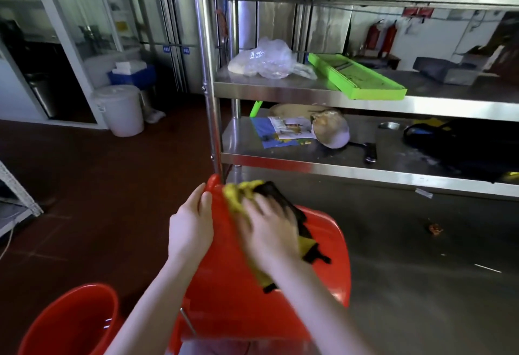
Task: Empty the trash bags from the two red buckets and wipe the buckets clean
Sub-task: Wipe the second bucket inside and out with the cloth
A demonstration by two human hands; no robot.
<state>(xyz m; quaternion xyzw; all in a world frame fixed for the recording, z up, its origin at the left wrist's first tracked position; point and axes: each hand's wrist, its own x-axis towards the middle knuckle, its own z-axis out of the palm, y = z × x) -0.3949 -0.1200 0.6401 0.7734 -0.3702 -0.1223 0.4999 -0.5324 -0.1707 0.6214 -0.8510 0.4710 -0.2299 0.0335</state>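
Head view: at 6 o'clock we see a tipped red bucket (238, 284), glossy plastic, lying tilted before us. Our left hand (191, 228) holds its far edge, grip curled over the rim. Our right hand (269, 231), blurred, presses a yellow-and-black cloth (238, 194) against the red wall, fingers spread. A second red bucket (70, 323) stands upright at 7 o'clock. A steel shelf rack (365, 163) fills 2 o'clock.

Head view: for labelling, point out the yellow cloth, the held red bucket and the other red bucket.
yellow cloth (234, 194): head view, bunched yellow end.
held red bucket (224, 284): head view, red wall below the cloth.
other red bucket (70, 326): head view, inner wall.
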